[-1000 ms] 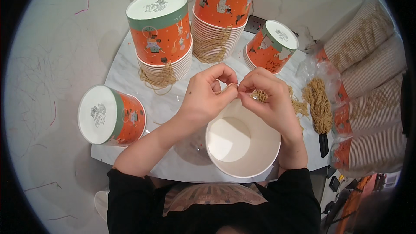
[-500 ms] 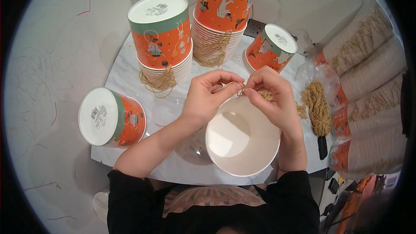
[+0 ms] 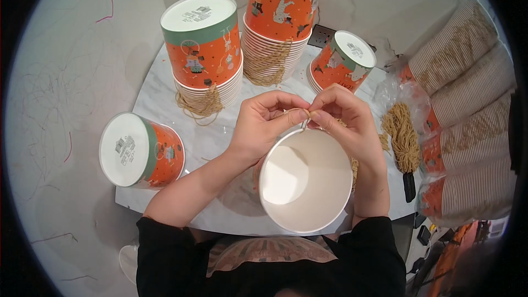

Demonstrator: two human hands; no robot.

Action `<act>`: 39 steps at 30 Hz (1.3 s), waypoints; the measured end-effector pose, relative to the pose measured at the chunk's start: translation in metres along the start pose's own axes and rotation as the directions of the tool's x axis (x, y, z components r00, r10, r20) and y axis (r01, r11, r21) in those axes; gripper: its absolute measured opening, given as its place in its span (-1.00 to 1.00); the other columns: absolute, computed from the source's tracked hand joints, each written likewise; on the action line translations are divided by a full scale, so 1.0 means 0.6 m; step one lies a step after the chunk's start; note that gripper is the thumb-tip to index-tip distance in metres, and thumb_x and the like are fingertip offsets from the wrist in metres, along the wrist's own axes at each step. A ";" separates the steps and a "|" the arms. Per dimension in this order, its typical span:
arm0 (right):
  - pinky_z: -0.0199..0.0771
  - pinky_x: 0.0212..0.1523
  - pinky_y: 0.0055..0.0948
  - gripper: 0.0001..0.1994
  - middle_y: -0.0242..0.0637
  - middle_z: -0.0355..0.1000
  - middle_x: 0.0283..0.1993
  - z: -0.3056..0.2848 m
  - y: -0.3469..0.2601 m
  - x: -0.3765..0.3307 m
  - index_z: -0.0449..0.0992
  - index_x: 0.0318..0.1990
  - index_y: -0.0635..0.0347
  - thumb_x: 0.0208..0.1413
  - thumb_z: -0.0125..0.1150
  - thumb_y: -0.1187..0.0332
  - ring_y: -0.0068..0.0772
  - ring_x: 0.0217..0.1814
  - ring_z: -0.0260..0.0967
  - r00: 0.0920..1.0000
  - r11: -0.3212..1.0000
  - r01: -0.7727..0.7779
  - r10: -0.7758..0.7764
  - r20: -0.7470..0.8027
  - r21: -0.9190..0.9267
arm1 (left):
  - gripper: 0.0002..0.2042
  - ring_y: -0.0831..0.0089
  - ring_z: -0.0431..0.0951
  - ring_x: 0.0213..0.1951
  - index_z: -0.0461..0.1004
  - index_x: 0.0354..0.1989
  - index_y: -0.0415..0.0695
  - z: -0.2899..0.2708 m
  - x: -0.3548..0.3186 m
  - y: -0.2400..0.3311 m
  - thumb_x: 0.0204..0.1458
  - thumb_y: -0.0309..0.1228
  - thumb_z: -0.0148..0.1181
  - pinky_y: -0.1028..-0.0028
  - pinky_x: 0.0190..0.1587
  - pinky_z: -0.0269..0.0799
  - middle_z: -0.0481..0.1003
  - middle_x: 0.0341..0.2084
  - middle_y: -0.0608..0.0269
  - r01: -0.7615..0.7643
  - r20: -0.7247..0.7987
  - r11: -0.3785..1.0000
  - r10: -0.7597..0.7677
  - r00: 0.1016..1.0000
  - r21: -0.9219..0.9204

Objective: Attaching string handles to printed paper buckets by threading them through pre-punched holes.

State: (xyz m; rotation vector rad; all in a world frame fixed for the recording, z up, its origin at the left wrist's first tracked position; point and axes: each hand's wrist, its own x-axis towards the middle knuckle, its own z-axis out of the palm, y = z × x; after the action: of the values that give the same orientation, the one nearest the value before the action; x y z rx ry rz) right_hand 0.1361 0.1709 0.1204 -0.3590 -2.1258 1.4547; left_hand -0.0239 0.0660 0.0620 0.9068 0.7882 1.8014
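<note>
We note the left hand (image 3: 259, 124) and right hand (image 3: 350, 125) together above the far rim of the open paper tub (image 3: 323, 170), thumbs and fingers pinched on a thin cord (image 3: 304, 124); we judge so fine a strand calls for fingertips. Tub is mouth-up, presumably for rim access; we cannot tell whether its base bears on the worktop (image 3: 157, 96). Nested tubs (image 3: 203, 58) stand inverted behind, likely saving room.

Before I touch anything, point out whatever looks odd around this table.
Red and dark scribbles on the pale surface left of the table look odd against its plain background. The open tub shows no visible damage.
</note>
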 end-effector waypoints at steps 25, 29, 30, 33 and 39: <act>0.50 -0.23 -0.52 -0.92 -0.34 0.48 -0.32 0.018 -0.003 -0.014 0.52 -0.23 0.36 0.19 0.25 0.52 -0.57 -0.26 0.49 0.992 0.968 0.051 -0.077 -0.097 -0.247 | -0.89 0.84 0.50 -0.50 0.63 -0.16 -0.26 0.009 -0.013 -0.001 0.15 -0.59 0.32 0.75 -0.50 0.35 0.62 -0.43 0.34 -0.114 -0.085 0.934 0.151 0.985 0.339; 0.50 -0.21 -0.55 -0.91 -0.36 0.50 -0.31 0.017 -0.007 -0.013 0.51 -0.22 0.37 0.23 0.22 0.50 -0.60 -0.24 0.49 0.995 0.997 -0.052 0.047 -0.084 -0.057 | -0.89 0.83 0.53 -0.43 0.65 -0.17 -0.26 0.014 -0.014 -0.005 0.14 -0.61 0.32 0.75 -0.45 0.39 0.62 -0.35 0.31 -0.174 -0.061 0.953 0.195 0.979 0.248; 0.50 -0.21 -0.56 -0.90 -0.36 0.50 -0.30 0.016 -0.006 -0.012 0.51 -0.22 0.37 0.24 0.21 0.49 -0.61 -0.24 0.49 0.995 0.997 -0.079 0.079 -0.064 0.003 | -0.88 0.82 0.54 -0.39 0.65 -0.17 -0.26 0.014 -0.013 -0.006 0.13 -0.62 0.32 0.75 -0.43 0.40 0.61 -0.32 0.30 -0.204 -0.056 0.948 0.224 0.973 0.243; 0.50 -0.21 -0.56 -0.90 -0.37 0.50 -0.30 0.018 -0.006 -0.012 0.50 -0.21 0.37 0.25 0.20 0.48 -0.61 -0.24 0.49 0.992 0.990 -0.114 0.119 -0.053 0.083 | -0.87 0.83 0.51 -0.41 0.67 -0.17 -0.23 0.008 -0.014 -0.006 0.11 -0.63 0.33 0.76 -0.45 0.34 0.60 -0.26 0.30 -0.209 -0.037 0.936 0.228 0.973 0.282; 0.52 -0.21 -0.54 -0.92 -0.33 0.52 -0.30 0.024 -0.007 -0.018 0.54 -0.22 0.37 0.19 0.24 0.51 -0.56 -0.25 0.52 0.992 0.991 -0.027 0.010 -0.125 -0.133 | -0.85 0.89 0.22 -0.58 0.69 -0.18 -0.15 0.003 -0.016 -0.005 0.07 -0.59 0.38 0.73 -0.56 0.05 0.57 -0.38 0.47 -0.195 -0.065 0.868 0.251 0.966 0.458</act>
State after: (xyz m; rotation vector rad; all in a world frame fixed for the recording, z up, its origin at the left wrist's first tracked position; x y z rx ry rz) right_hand 0.1374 0.1528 0.1173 -0.5077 -2.1301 1.2677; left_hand -0.0180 0.0587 0.0582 1.2355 1.2575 1.9243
